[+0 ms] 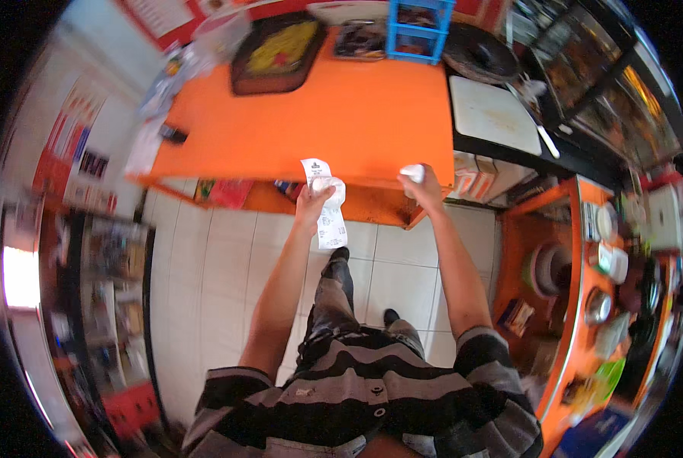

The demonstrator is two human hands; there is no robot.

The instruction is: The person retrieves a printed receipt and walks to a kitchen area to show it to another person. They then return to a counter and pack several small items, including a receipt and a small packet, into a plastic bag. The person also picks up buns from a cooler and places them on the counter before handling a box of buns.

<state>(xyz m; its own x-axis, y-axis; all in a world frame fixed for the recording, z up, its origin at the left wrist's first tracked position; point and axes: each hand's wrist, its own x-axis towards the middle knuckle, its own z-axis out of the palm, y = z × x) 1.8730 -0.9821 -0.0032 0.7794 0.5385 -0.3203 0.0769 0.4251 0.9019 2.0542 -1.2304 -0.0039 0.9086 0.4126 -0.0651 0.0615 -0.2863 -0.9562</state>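
A long printed paper receipt [333, 229] hangs from my left hand [310, 206], which grips it near the middle together with a small white wad [322, 184], perhaps crumpled paper. The receipt's top end stands over the front edge of the orange table [364, 120] and its lower end dangles above the floor. My right hand [426, 188] is closed around another white item [413, 172], close to the table's front right corner. Blur hides whether that item is paper or something else.
On the table stand a dark tray of yellow food [281, 48], a blue plastic rack [418, 34] and a black phone-like object [173, 134]. To the right lie a white cutting board [493, 114] and a white-handled knife [547, 142]. An orange shelf unit [570, 286] stands right, a dark-framed cabinet [115, 320] left.
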